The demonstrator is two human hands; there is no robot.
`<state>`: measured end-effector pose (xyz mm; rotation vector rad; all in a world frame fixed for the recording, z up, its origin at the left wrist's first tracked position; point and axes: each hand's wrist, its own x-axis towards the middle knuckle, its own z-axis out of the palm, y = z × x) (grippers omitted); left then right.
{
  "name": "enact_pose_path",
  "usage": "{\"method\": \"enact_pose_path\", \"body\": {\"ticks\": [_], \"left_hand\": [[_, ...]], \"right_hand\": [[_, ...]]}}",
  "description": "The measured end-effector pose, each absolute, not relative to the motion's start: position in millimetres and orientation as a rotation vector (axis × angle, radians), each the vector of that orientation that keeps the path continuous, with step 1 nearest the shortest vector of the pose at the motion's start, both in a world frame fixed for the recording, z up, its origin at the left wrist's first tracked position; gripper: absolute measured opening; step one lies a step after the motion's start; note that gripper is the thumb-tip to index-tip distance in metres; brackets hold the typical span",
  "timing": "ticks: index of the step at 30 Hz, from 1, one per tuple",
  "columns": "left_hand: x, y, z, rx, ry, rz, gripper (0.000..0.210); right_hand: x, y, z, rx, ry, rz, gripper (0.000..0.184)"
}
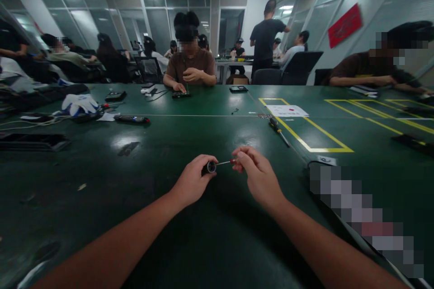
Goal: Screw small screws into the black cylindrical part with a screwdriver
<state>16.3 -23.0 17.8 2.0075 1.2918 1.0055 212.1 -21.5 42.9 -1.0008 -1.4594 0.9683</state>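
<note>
Above the green table (162,216), my left hand (193,178) is closed around a small black cylindrical part (210,167) with a round, light-rimmed end facing me. My right hand (256,174) pinches the red handle of a small screwdriver (224,162). Its thin metal shaft points left and reaches the side of the black part; whether the tip touches it or sits inside a hole I cannot tell. Fingers of the left hand hide most of the part's body.
A larger screwdriver (279,132) lies beyond my right hand, near a paper sheet (286,110) and yellow tape. Left are a dark pen-shaped tool (132,119), white gloves (79,104) and a black tray (34,142). A co-worker (190,61) sits opposite, handling a dark device.
</note>
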Motion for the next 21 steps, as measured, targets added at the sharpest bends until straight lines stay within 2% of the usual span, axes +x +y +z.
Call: {"method": "enact_pose_path", "body": {"ticks": [11,17,21], "left_hand": [[11,-16,11,2.035,1.321,0.997,0.033],[11,-17,13,2.016,1.359,0.999,0.034],[10,-17,13,2.019,1.361,0.982,0.032]], "right_hand": [[209,-14,32,-0.949,-1.362,1.009,0.024],[214,-4,31,-0.908,-1.059,1.287,0.032],[215,-3,30,-0.938,-1.115,1.104,0.031]]}}
